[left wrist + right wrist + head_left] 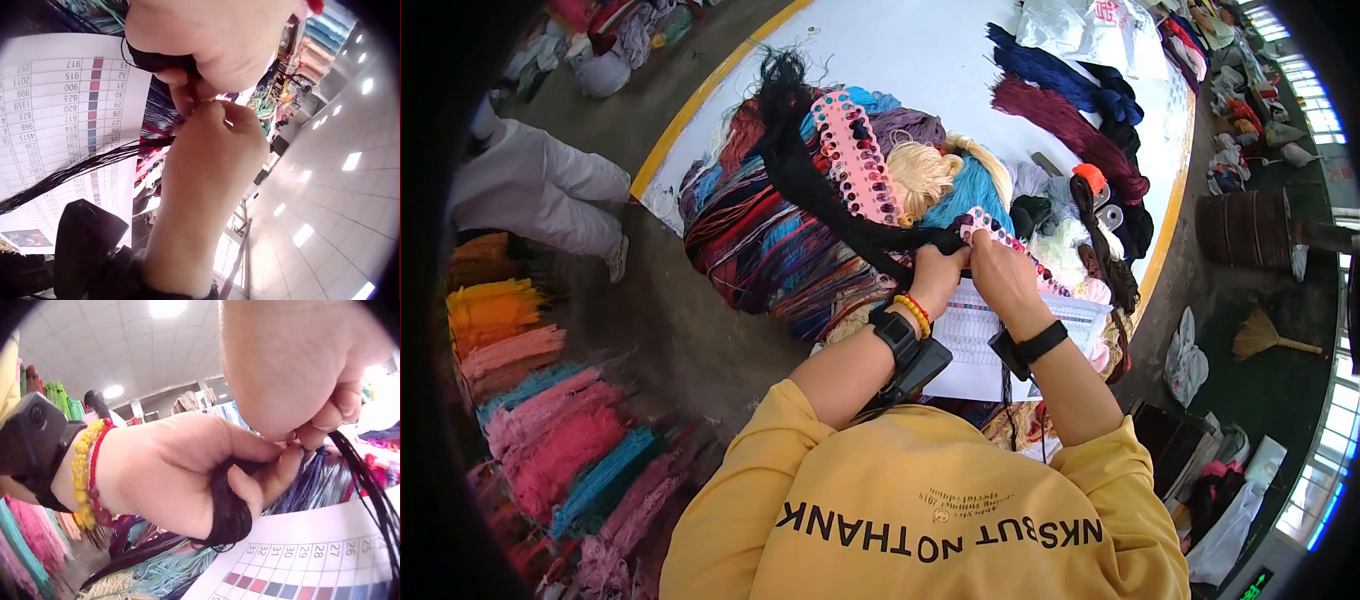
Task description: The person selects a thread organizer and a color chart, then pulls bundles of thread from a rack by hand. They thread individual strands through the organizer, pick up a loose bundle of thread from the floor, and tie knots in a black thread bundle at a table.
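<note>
Black yarn (810,197) runs from the pile into the left hand (938,280), whose curled fingers grip a thick loop of it (230,512). The right hand (1006,282) meets the left at the fingertips and pinches thin black strands (94,164) that trail down across a printed sheet (62,112). In the right wrist view the left hand (175,469) lies below the right hand (287,362). What exactly is between the touching fingertips is hidden. A small pink holed card (974,219) lies just beyond the right hand; whether it is touched, I cannot tell.
A long pink card with colored threads (860,160) lies on the multicolored yarn pile (750,240). Navy (1050,75) and maroon hanks (1065,130) lie farther back on the white table (710,110). Another person's legs (550,180) are at left, a broom (1270,335) at right.
</note>
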The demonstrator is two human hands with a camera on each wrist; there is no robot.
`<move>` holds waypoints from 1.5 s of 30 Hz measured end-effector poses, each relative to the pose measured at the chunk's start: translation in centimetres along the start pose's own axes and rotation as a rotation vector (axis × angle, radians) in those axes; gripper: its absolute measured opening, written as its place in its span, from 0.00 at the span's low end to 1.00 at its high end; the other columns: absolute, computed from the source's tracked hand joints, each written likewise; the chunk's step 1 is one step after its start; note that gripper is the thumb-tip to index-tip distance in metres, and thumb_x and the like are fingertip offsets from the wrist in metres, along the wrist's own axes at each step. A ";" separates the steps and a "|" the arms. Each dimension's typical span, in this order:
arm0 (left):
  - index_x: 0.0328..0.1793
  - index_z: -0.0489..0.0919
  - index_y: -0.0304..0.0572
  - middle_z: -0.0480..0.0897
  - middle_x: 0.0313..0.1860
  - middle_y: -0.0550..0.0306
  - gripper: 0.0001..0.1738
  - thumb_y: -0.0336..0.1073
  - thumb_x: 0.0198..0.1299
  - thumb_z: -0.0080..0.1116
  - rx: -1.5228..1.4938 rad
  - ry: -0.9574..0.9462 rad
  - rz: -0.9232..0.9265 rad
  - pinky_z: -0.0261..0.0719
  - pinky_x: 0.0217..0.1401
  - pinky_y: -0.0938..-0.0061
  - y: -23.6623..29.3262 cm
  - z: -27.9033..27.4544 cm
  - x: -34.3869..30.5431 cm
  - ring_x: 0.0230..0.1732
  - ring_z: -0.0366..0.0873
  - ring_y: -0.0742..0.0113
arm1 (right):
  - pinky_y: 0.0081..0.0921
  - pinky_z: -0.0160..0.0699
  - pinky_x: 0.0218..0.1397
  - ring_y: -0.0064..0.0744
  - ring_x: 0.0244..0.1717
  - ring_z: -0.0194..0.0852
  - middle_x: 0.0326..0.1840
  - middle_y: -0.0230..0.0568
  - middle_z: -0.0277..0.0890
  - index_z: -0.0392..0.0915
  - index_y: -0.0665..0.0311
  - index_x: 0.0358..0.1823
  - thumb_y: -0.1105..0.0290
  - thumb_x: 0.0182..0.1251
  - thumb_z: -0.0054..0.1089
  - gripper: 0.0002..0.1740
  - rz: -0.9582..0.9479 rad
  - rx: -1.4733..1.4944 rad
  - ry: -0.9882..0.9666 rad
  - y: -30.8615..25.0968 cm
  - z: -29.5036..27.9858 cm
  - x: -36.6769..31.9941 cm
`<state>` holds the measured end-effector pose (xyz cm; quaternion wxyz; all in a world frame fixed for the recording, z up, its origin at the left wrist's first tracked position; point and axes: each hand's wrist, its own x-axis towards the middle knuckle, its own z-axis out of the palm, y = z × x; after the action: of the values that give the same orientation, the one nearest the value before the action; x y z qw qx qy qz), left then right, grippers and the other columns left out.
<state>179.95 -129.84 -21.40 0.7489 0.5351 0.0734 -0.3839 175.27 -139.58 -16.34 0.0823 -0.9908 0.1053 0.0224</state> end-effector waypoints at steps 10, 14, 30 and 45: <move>0.24 0.77 0.36 0.79 0.21 0.58 0.08 0.31 0.53 0.56 0.389 0.052 0.147 0.59 0.15 0.80 -2.7 -1.0 1.7 0.16 0.70 0.77 | 0.35 0.73 0.30 0.45 0.25 0.77 0.25 0.49 0.77 0.73 0.68 0.35 0.67 0.56 0.56 0.11 0.228 0.562 -0.010 1.8 1.2 0.7; 0.32 0.76 0.33 0.82 0.28 0.52 0.06 0.30 0.54 0.52 0.272 0.001 0.057 0.62 0.16 0.82 -2.2 -2.2 1.0 0.24 0.78 0.74 | 0.24 0.72 0.35 0.27 0.31 0.73 0.29 0.39 0.75 0.72 0.69 0.39 0.72 0.52 0.61 0.14 0.297 0.659 -0.229 2.7 0.3 0.5; 0.36 0.77 0.37 0.79 0.27 0.60 0.07 0.32 0.55 0.58 0.169 -0.030 0.011 0.64 0.22 0.84 0.3 -2.3 -2.1 0.23 0.73 0.77 | 0.32 0.74 0.45 0.44 0.42 0.78 0.38 0.51 0.78 0.72 0.69 0.40 0.70 0.52 0.61 0.15 0.208 0.751 -0.237 5.1 2.9 0.4; 0.62 0.69 0.44 0.76 0.33 0.64 0.23 0.41 0.63 0.53 -0.379 -0.467 -0.356 0.65 0.28 0.84 3.0 -3.3 -5.1 0.29 0.70 0.76 | 0.35 0.74 0.35 0.50 0.30 0.76 0.29 0.49 0.76 0.76 0.65 0.32 0.68 0.57 0.57 0.07 -0.078 0.603 0.056 1.0 -0.9 -3.6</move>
<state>179.40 -124.07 -17.93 0.7527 0.2630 0.0622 -0.6003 171.55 -139.91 -15.37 0.3706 -0.9252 0.0715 -0.0405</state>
